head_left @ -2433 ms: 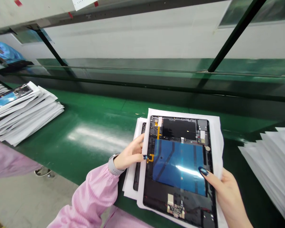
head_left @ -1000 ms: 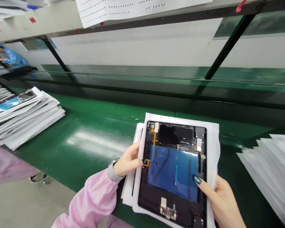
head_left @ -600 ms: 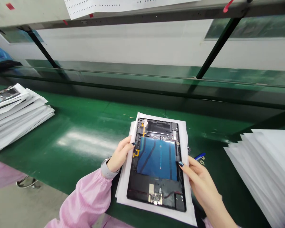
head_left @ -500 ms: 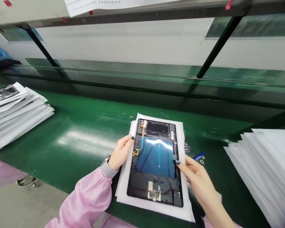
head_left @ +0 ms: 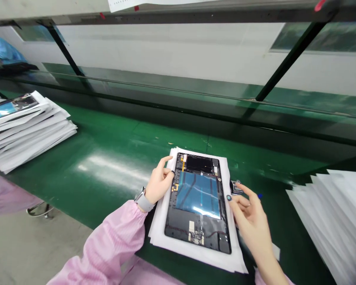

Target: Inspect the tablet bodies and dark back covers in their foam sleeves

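An opened tablet back (head_left: pixel 199 204) with a blue film over its middle lies on a white sheet (head_left: pixel 192 253) atop a small stack, on the green belt (head_left: pixel 106 158). My left hand (head_left: pixel 159 182) rests on the stack's left edge with the forefinger stretched out and the thumb against the tablet's side. My right hand (head_left: pixel 249 215) lies at the tablet's right edge, fingers spread, the thumb tip on the frame. A small dark part (head_left: pixel 235 187) sits just beyond my right fingers.
A tall pile of white sheets with a tablet on top (head_left: pixel 23 126) stands at the left. Another fanned stack of white sheets (head_left: pixel 338 213) lies at the right. A black rail and slanted posts (head_left: pixel 284 67) run behind the belt. A person in blue (head_left: pixel 2 49) is far left.
The tablet on its sheet has come down from my hands onto the stack on the belt. My right hand has let go and slid off to the right edge.
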A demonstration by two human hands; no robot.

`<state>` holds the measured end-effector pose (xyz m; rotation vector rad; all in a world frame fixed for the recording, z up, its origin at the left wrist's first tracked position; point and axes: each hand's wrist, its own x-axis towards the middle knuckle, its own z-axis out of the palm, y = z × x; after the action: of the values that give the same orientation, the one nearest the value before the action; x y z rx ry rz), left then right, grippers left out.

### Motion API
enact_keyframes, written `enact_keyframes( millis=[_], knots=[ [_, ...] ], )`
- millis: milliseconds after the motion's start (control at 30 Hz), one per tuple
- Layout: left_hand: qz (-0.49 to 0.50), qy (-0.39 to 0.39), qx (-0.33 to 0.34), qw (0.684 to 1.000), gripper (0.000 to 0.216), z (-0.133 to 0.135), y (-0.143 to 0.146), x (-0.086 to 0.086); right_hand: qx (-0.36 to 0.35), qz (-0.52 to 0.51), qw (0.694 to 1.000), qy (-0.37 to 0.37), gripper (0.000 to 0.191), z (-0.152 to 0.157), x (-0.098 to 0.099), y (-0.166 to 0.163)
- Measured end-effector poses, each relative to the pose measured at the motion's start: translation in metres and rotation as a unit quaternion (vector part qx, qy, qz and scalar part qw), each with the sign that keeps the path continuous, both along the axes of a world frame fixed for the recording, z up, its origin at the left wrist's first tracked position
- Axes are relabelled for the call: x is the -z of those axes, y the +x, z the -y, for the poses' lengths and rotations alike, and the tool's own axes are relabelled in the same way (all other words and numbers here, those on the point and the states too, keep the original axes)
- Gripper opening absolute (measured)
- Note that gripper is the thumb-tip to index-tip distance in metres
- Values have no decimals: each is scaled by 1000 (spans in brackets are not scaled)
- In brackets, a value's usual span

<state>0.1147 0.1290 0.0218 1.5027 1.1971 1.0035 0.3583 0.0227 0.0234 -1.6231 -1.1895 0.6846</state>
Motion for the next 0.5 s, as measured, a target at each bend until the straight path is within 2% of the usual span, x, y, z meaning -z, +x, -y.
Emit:
enact_keyframes(
  millis=[33, 100, 200, 333, 500],
  knots=[
    [8, 0, -5, 1000, 45, -1, 0, 0, 36, 69, 997, 12, 44, 0, -1, 3],
    [35, 1, -13, 999, 36, -4, -1, 1, 95, 214, 972, 37, 42, -3, 0, 9],
    [92, 3, -30, 995, 27, -7, -2, -2, 80, 359, 929, 38, 45, -9, 7, 20],
    [153, -11, -36, 988, 21, -7, -3, -9, 53, 373, 926, -10, 45, -15, 14, 26],
    [204, -31, -2, 978, 14, -4, -2, -16, 45, 370, 927, -48, 46, -23, 9, 24]
  ],
)
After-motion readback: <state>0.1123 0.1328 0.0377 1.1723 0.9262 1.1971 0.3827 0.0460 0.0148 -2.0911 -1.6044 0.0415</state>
